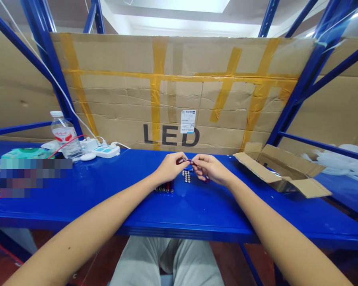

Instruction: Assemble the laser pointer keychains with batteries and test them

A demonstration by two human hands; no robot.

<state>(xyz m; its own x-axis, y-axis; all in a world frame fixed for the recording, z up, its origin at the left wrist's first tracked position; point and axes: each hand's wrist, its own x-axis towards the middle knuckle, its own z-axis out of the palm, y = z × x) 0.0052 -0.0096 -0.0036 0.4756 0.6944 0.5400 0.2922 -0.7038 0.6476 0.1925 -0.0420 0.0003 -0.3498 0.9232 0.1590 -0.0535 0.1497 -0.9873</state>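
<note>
My left hand (170, 167) and my right hand (210, 167) meet above the middle of the blue table (107, 198). Both are pinched on a small red object (183, 161) held between them; I cannot make out what it is. Just below the hands stands a cluster of small silvery round pieces (186, 176). A row of dark pen-like sticks (164, 187) lies under my left wrist. Something small and red (207, 180) shows under my right palm.
An open cardboard box (282, 171) lies on the right. A water bottle (66, 136), a white power strip (106, 150), a red cable and a teal packet (26, 153) sit at the left. A taped cardboard wall marked LED (171, 89) backs the table between blue rack posts.
</note>
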